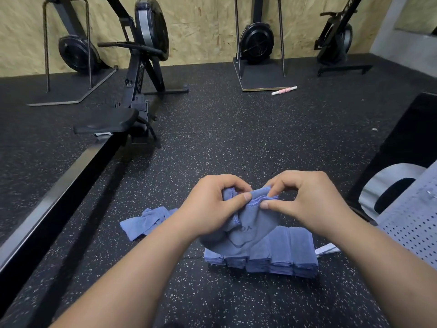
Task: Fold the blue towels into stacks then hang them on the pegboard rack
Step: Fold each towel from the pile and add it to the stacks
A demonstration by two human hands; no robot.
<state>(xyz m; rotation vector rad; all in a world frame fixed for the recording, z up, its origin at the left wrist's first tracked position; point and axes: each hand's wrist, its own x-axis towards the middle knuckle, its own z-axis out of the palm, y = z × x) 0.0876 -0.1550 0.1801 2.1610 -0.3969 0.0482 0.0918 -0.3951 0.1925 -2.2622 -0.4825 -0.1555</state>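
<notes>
- Left hand [212, 200]: fingers curled, thumb and forefinger pinching the stitched hem of a blue towel [250, 226] held above the floor.
- Right hand [305, 200]: fingers likewise curled, pinching the same hem just beside the left thumb. The two thumb tips lie close together but apart.
- Blue towel: bunched between the hands, its lower part hanging down in front of the folded stacks.
- Folded stacks [272, 259]: blue towels in a row of several piles set side by side and touching on the speckled floor [236, 138], directly beneath the hands.
- Loose towels [144, 221]: a crumpled blue heap on the floor, left of the left wrist and apart from the stacks.
- White strip [327, 249]: lies on the floor at the right end of the stacks.
- Perforated grey panel [411, 221]: at the right edge of the view, near the right forearm.
- Rowing machine [132, 95]: stands to the left, its rail running toward the viewer. Further black machines stand along the board wall.
</notes>
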